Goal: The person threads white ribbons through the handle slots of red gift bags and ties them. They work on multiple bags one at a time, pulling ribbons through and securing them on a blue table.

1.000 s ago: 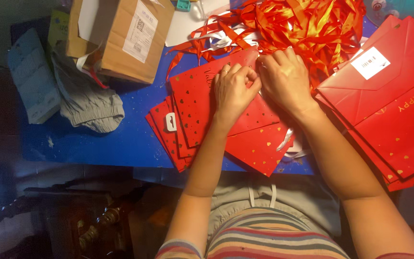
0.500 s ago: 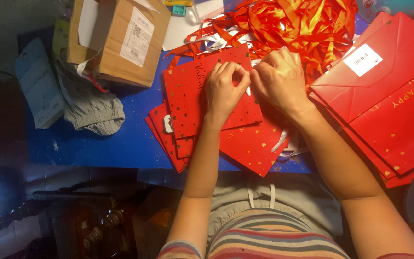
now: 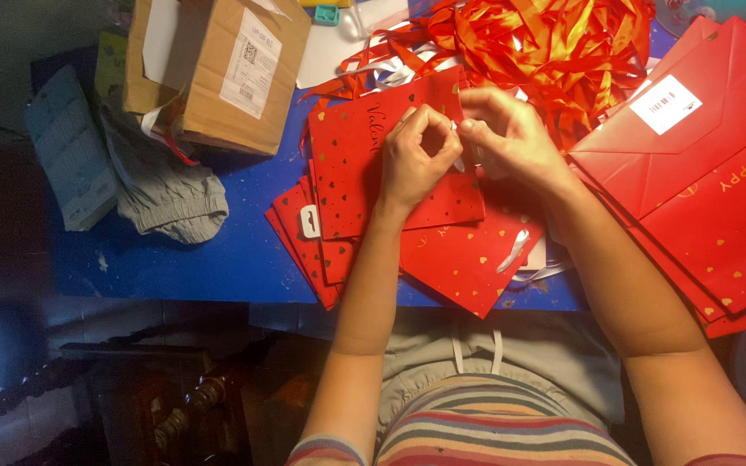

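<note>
Red gift bag: flat, folded, red with small gold hearts; lies on the blue bench near its middle, topmost on a fan of like bags; its upper right corner is under both hands.
Left hand: rests on the bag's upper right part, fingers curled tight, thumb and forefinger pinched narrow on a thin white ribbon end.
Right hand: just beside the left hand, fingertips meeting it at the same white ribbon end; fingers drawn together in a narrow pinch; whether it grips the ribbon or the bag's edge cannot be told.
Stack of flat red bags: under the top bag, fanned out, reaching the bench's near edge; a white ribbon loop lies on it.
Orange ribbon heap: tangled, at the far edge, just behind the hands.
Large red bags: flat pile at the right end, the top one with a white label.
Cardboard box: far left corner, white label on its face.
Grey cloth: crumpled, in front of the box, left part of the bench.
Pale blue packet: at the left edge, beside the cloth.
</note>
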